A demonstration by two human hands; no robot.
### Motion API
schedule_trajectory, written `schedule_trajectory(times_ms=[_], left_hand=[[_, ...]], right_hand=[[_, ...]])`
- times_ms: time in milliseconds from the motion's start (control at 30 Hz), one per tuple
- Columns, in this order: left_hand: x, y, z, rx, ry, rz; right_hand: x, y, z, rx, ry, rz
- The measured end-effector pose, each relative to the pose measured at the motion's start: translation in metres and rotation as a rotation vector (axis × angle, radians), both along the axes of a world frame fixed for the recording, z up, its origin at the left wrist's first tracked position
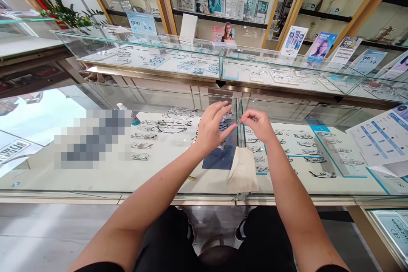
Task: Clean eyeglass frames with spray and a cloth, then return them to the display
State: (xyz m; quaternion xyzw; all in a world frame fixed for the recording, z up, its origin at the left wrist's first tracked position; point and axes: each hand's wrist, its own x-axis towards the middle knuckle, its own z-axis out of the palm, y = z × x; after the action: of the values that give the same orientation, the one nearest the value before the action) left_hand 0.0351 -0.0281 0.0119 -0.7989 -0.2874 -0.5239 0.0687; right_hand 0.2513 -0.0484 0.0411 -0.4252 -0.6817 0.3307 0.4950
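Both hands meet above the glass display counter (pixel 178 180). My right hand (pixel 259 126) pinches a tiny reddish item (pixel 239 120) between thumb and fingertips; its kind is too small to make out. My left hand (pixel 210 129) curves its fingers and thumb around a gap, the thumb tip against the same spot. Thin dark lines show in that gap, and I cannot tell whether they are a held frame or eyeglasses lying below. Beneath my hands are a dark blue mat (pixel 218 158) and a cream cloth (pixel 242 170) at the joint of the glass panels.
Eyeglasses (pixel 174 127) lie in rows to the left, and more eyeglasses (pixel 321 174) to the right. A small spray bottle (pixel 134 117) stands beside a blurred patch. A printed card stand (pixel 379 136) is at the right. Behind runs a second glass showcase (pixel 219 57).
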Motion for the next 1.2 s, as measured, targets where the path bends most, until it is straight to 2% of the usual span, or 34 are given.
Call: schedule_trajectory(times_ms=[233,467,667,900,1000,1133,1200], left_hand=[[0.002,-0.001,-0.001,0.002,-0.050,-0.012],[0.002,-0.002,-0.003,-0.096,-0.042,0.016],[0.001,-0.001,-0.004,-0.097,-0.053,0.010],[0.000,-0.001,0.001,-0.059,-0.100,0.014],[-0.001,-0.001,0.004,-0.103,-0.154,0.038],[-0.003,0.001,0.008,-0.123,-0.276,0.042],[-0.005,0.002,0.010,-0.126,-0.336,0.040]], right_hand=[[0.000,0.000,-0.001,-0.015,0.011,0.008],[0.000,0.002,-0.002,-0.040,0.019,0.011],[0.000,0.001,-0.001,-0.044,0.025,0.002],[0.000,0.000,0.001,-0.017,0.078,0.025],[-0.001,-0.002,0.002,0.048,0.137,-0.026],[-0.004,-0.007,0.003,0.181,0.205,-0.183],[-0.005,-0.008,0.002,0.197,0.191,-0.227]])
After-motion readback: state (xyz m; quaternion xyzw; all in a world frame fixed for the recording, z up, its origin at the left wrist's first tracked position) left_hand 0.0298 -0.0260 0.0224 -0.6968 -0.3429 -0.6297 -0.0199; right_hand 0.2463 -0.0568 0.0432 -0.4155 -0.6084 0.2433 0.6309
